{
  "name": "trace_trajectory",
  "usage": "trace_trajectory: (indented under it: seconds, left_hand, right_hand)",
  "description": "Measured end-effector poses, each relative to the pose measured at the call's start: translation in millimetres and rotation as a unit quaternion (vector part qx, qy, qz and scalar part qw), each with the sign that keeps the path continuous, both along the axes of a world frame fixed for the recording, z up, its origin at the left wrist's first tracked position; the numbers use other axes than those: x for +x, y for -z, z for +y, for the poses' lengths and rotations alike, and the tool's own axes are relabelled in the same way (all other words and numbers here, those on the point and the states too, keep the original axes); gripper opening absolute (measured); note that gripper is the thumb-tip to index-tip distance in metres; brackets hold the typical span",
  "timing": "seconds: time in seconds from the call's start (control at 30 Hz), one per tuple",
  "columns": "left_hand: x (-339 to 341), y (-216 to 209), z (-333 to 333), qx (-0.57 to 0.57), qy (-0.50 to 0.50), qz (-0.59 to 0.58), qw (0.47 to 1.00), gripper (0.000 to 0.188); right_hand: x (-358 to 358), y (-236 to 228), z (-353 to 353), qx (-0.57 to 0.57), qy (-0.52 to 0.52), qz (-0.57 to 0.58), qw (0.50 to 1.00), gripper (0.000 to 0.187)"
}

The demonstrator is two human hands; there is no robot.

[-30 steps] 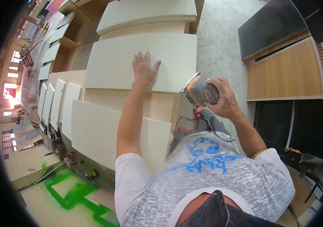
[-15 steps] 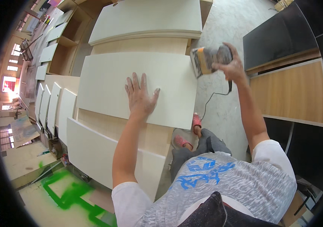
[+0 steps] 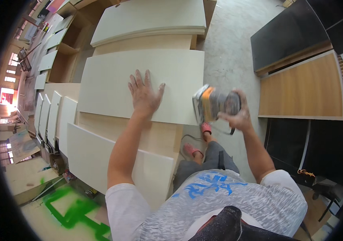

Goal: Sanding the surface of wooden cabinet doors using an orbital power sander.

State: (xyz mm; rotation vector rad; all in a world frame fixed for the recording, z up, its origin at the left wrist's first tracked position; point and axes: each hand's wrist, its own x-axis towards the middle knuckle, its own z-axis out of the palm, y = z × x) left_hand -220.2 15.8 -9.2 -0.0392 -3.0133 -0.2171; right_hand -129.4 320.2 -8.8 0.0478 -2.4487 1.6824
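Head view: left hand (image 3: 144, 93) lay flat, fingers spread, at frame centre on a pale board (image 3: 111, 84), apparently to steady it; right hand (image 3: 237, 112) clenched round an orange-grey sander (image 3: 211, 103), held just off the board's right edge, above concrete floor (image 3: 229, 52)

Your left hand (image 3: 144, 94) lay flat on the top panel (image 3: 111, 84), and the sander (image 3: 213, 103) hung in your right hand (image 3: 239, 114) just off its right edge, above the floor (image 3: 231, 52). More panels (image 3: 53, 116) stood on edge to your left.
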Motion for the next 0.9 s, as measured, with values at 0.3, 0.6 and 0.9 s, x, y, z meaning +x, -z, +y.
trace_trajectory:
  seconds: [0.3, 0.6, 0.9]
  left_hand:
    - [4, -3, -5, 0.006, -0.008, 0.001, 1.0, 0.071]
    - [2, -3, -3, 0.006, 0.017, -0.016, 1.0, 0.075]
    - [3, -1, -6, 0.007, 0.001, -0.028, 1.0, 0.075]
  right_hand:
    - [26, 8, -11, -0.119, 0.038, -0.078, 0.989, 0.082]
    - [-143, 26, 25, -0.311, 0.039, -0.092, 0.945, 0.075]
    - [-46, 61, 1, -0.431, 0.017, -0.156, 0.889, 0.078]
